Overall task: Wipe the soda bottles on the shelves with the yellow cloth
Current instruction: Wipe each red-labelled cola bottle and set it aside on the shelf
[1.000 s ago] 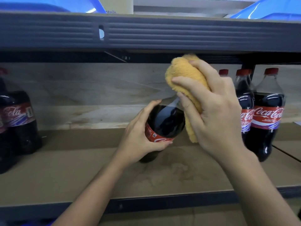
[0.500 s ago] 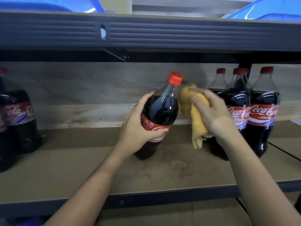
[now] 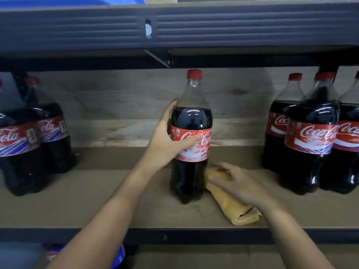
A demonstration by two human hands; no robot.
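Note:
A cola soda bottle (image 3: 191,117) with a red cap and red label stands upright in the middle of the shelf board (image 3: 97,206). My left hand (image 3: 167,144) grips it round the label, thumb across the front. The yellow cloth (image 3: 237,212) lies folded on the board just right of the bottle's base, reaching toward the front edge. My right hand (image 3: 239,185) rests on the cloth's far end with fingers fairly straight, close to the bottle's lower side.
Three cola bottles (image 3: 310,152) stand grouped at the right of the shelf and two more bottles (image 3: 29,142) at the left. A dark metal beam (image 3: 77,30) of the upper shelf hangs low overhead. A dark front rail (image 3: 174,235) edges the board.
The bottle went from tilted to upright on the board. My right hand dropped with the cloth from the bottle's neck to the shelf, where the cloth now lies.

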